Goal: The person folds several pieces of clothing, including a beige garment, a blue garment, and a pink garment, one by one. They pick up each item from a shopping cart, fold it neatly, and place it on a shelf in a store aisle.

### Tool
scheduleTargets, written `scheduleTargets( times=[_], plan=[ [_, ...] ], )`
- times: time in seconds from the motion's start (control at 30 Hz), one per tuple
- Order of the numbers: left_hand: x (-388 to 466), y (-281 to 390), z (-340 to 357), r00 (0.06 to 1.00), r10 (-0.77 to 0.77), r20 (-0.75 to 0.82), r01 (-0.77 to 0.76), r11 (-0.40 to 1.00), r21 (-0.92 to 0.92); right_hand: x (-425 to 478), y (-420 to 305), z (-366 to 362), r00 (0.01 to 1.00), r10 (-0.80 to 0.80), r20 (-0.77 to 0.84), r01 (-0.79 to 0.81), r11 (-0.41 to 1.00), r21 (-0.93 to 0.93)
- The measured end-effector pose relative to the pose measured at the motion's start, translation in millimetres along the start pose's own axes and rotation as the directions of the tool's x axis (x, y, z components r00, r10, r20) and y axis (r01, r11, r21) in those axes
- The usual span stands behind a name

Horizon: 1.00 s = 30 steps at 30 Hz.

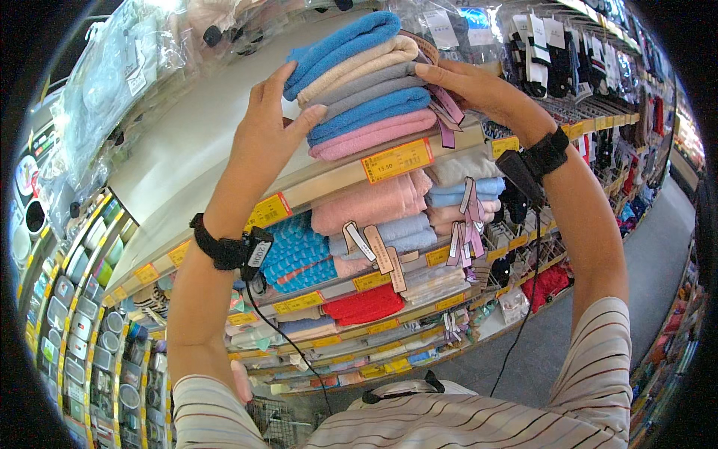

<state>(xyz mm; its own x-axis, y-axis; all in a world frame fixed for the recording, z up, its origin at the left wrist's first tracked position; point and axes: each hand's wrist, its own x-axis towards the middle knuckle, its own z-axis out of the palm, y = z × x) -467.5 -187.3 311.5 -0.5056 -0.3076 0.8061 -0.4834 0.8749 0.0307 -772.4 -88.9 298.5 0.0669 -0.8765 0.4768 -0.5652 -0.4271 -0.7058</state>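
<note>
A stack of folded towels (pixel 364 84) sits on the top shelf, near its front edge. From the top it runs blue, cream, grey, blue and pink. My left hand (pixel 275 115) grips the left side, its thumb on the front folds and its fingertips by the upper blue towel. At the other side, my right hand (pixel 457 81) has its thumb against the grey towel; its other fingers are partly hidden behind the stack. Purple paper tags (pixel 446 112) hang from the towels' right ends, just below my right hand.
The white shelf board (pixel 196 129) has a yellow price label (pixel 397 161) on its edge. Lower shelves hold pink towels (pixel 370 202), a blue patterned towel (pixel 297 252) and a red towel (pixel 363 306). Bagged garments (pixel 112 90) hang left; packaged socks (pixel 538 56) hang right. Wrist-strap cables dangle before me.
</note>
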Motion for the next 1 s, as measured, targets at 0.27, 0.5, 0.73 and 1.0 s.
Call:
scheduleTargets(
  times=[0.27, 0.5, 0.73, 1.0],
  plan=[
    [-6, -3, -17, 0.998, -0.029, -0.047, 0.03, 0.999, 0.028, -14, 6, 4, 0.989, -0.08, -0.128, 0.048, 0.971, -0.236],
    [-79, 18, -18, 0.989, -0.078, -0.125, 0.032, 0.94, -0.339, -42, 35, 23, 0.891, -0.239, -0.386, 0.152, 0.958, -0.244],
    [-199, 40, 10, 0.953, -0.303, 0.03, 0.256, 0.745, -0.616, -62, 12, 53, 0.69, -0.561, -0.456, 0.249, 0.777, -0.579],
    [-261, 63, 35, 0.789, -0.564, 0.244, 0.539, 0.445, -0.715, -49, 12, 59, 0.637, -0.672, -0.376, 0.366, 0.694, -0.621]
  ],
)
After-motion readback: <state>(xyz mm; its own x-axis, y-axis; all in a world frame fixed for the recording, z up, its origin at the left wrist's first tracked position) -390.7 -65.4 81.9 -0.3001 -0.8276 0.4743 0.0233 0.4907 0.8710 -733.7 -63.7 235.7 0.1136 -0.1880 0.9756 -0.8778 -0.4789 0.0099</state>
